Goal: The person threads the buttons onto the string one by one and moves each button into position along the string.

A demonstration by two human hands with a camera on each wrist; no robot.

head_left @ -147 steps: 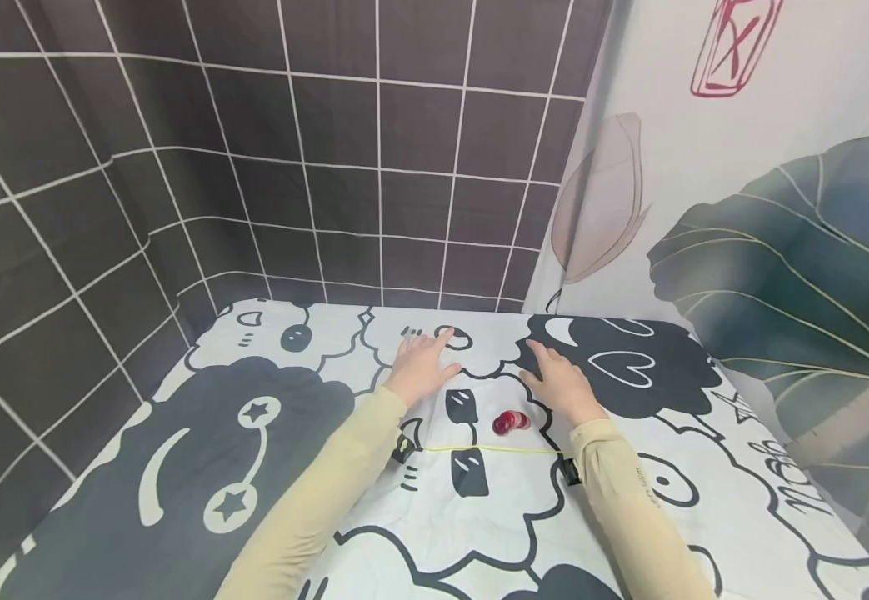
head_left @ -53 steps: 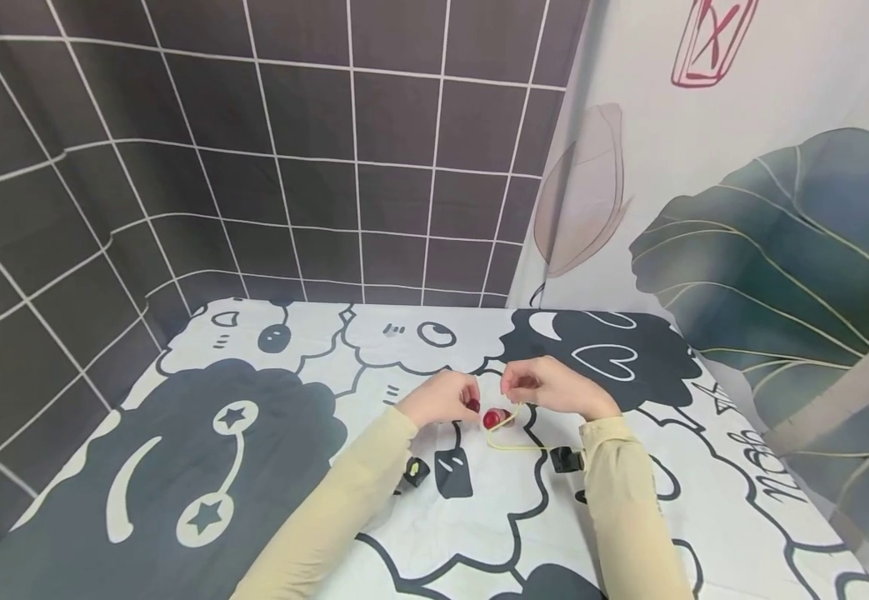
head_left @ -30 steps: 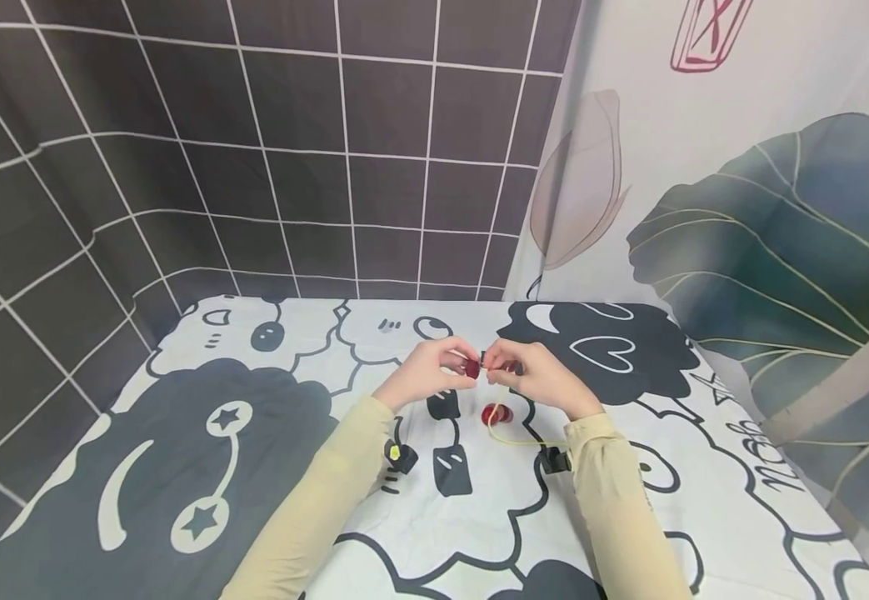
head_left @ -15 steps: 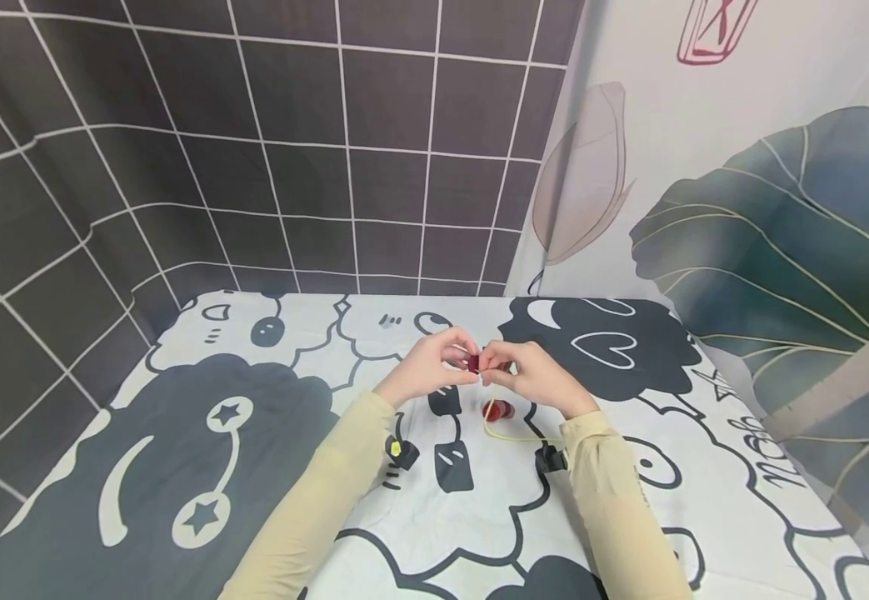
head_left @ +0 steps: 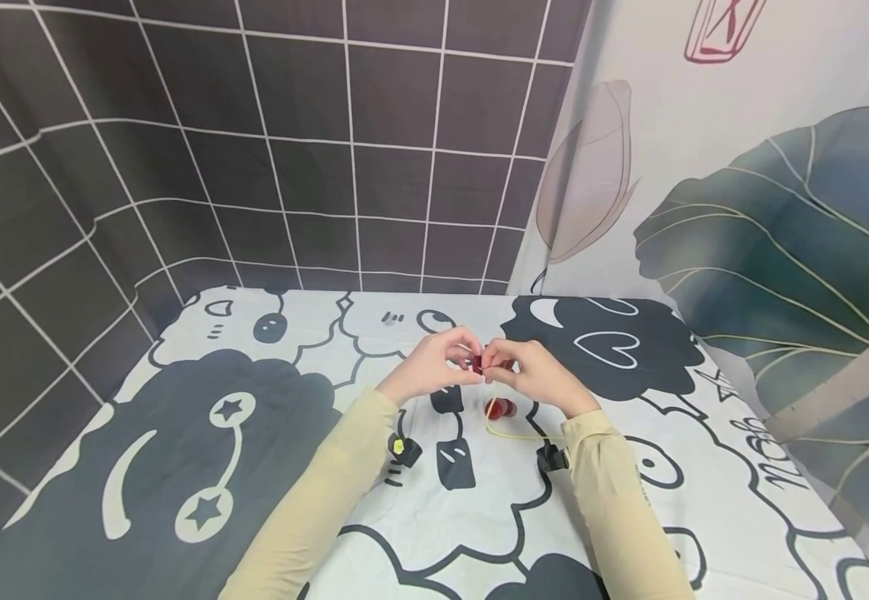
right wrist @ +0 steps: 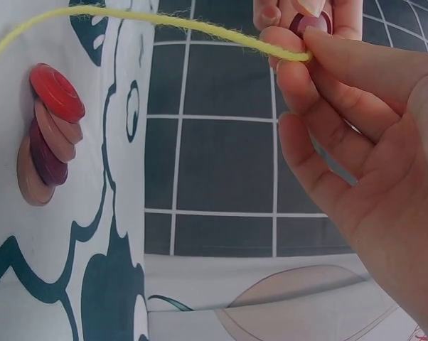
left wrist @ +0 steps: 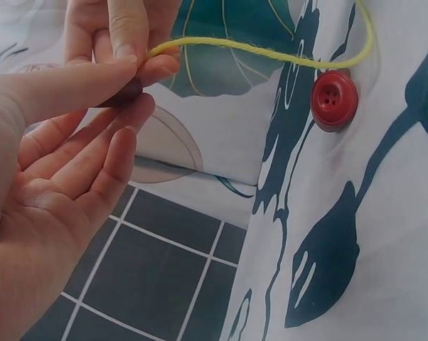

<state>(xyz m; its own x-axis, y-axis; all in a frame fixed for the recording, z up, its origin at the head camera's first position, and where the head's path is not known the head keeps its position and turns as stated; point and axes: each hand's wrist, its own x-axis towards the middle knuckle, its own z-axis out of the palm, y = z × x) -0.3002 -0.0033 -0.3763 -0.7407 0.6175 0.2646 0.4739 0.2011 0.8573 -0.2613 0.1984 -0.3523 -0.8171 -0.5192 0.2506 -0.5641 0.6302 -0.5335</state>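
Left hand (head_left: 437,362) and right hand (head_left: 527,367) have come together, left pinching dark-red button (left wrist: 121,94), right pinching yellow string (left wrist: 271,54), apparently to align them.

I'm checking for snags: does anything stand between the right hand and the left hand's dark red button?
Nothing visible does: the right hand, pinching the yellow string, is at the dark red button in the left hand. Other buttons lie below.

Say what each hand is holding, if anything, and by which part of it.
The left hand pinches a dark red button; rim or face cannot be told. The right hand pinches the yellow string at the end nearest the button.
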